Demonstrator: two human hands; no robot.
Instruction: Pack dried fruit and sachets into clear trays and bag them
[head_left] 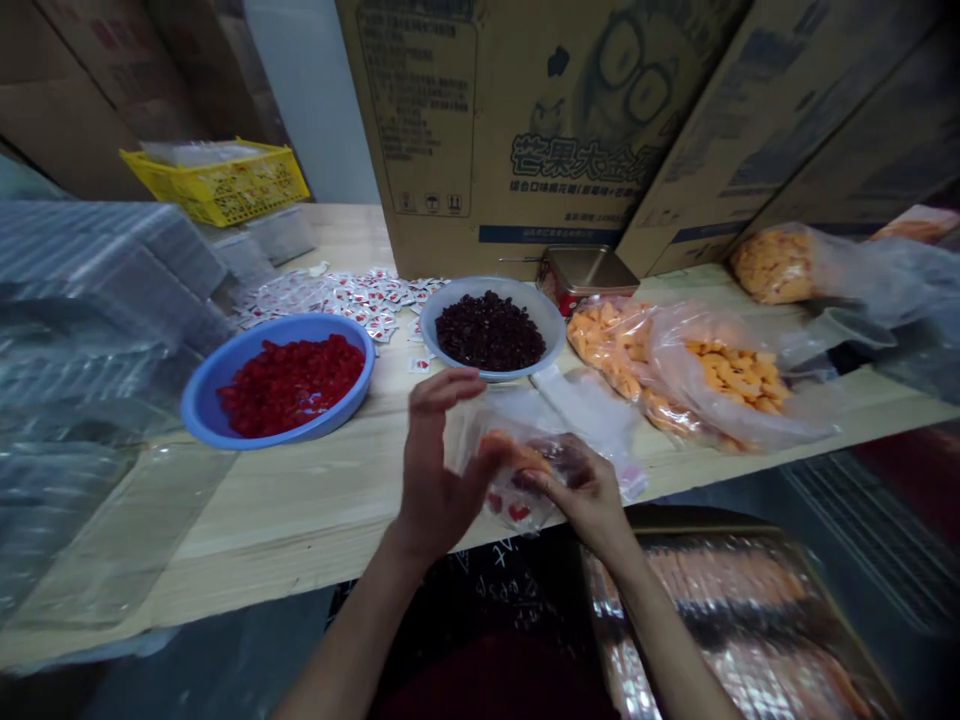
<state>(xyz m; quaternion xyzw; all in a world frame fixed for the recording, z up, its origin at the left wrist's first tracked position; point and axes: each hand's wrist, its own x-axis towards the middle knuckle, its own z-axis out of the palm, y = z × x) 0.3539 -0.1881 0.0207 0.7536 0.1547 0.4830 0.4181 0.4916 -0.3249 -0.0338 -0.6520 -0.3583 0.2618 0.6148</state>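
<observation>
Curled, slightly spread fingers (450, 385) of the left hand (439, 470) against a clear plastic bag (480, 430); right fingers (559, 470) pressed together, pinching the same bag from the other side, with the right hand (589, 495) just behind them. Inside the bag, orange pieces (514, 452) and dark bits (562, 460). Below, a wooden table (300, 540). Just beyond the hands, a blue bowl (450, 310) of dark berries (491, 330) and a second blue bowl (199, 400) of diced red fruit (291, 385); to the right, a plastic bag of orange chunks (724, 375); behind, scattered red-printed sachets (337, 300).
</observation>
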